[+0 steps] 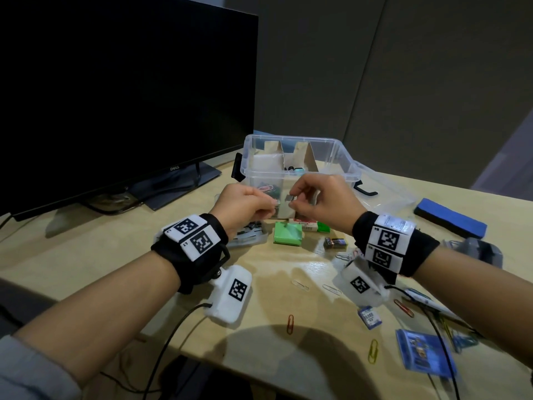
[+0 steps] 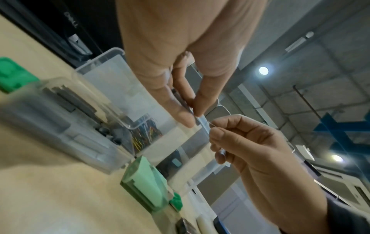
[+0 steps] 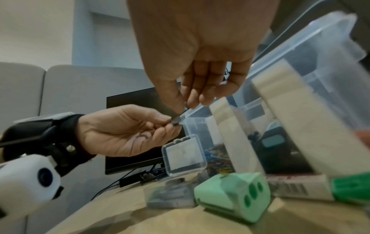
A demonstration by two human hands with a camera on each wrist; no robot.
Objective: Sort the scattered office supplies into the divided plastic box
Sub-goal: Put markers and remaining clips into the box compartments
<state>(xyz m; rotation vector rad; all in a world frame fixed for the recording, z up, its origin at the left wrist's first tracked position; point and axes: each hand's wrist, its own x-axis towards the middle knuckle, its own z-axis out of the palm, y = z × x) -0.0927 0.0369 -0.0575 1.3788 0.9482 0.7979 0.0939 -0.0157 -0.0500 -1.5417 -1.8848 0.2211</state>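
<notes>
The clear divided plastic box stands at the back of the desk, with cardboard dividers and coloured paper clips in its front left compartment. Just in front of it, both hands meet in the air. My left hand and right hand each pinch one end of a small grey metal piece, too small to identify. In the left wrist view the left hand pinches it with thumb and forefinger while the right hand holds a thin silvery end. From the right wrist view, the right hand pinches it from above the left hand.
A dark monitor fills the left back. On the desk lie a green block, a battery, a blue eraser, a clear small case, loose paper clips, a blue packet and the box lid.
</notes>
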